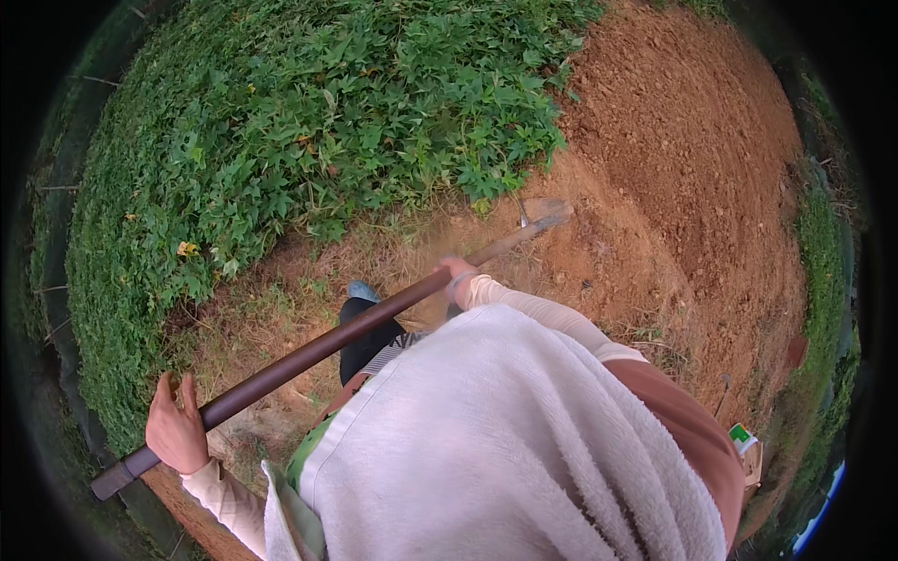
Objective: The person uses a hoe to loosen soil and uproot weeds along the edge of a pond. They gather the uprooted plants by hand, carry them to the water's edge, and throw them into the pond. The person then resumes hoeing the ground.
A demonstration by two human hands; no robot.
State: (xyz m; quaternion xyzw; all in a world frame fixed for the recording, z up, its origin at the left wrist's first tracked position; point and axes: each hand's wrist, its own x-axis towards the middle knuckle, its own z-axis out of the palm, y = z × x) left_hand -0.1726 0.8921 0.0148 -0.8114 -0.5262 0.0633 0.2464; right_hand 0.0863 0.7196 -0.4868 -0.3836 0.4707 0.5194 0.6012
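A long-handled hoe slants across in front of me, from the lower left up to the right. Most of its handle is dark brown, with paler wood beyond my right hand. That hand is wrapped round the handle and slightly blurred. The earth-stained head is at bare soil beside the leaves; its exact shape is hard to make out. Toward the handle's lower-left end, my left hand lies across it with fingers stretched up and apart, not closed round the wood.
Dense green leafy plants fill the far left. Loose reddish-brown soil slopes along the right. A blue-grey shoe shows below the handle on dry, grassy ground. At the right edge stands a light container with a green-and-white item.
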